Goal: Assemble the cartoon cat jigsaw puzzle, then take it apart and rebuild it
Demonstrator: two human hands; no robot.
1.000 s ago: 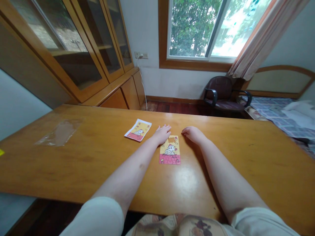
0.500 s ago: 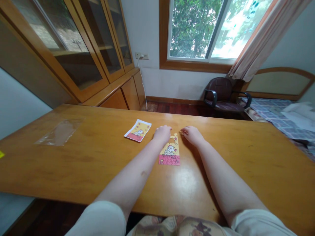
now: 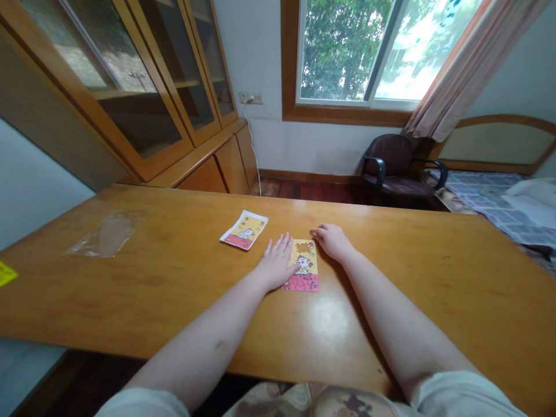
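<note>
Puzzle flat on tabletop, gap near far end. Left hand over its left side, grip spread. Right hand at far right corner, grip curled; pinch can't be told. Sideways pressure might spring joints.

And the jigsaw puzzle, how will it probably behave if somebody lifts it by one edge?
The jigsaw puzzle would probably bend or come apart, since seams run across it and a gap shows inside. Lying thin and flat, it seems light and unlikely to roll.
</note>
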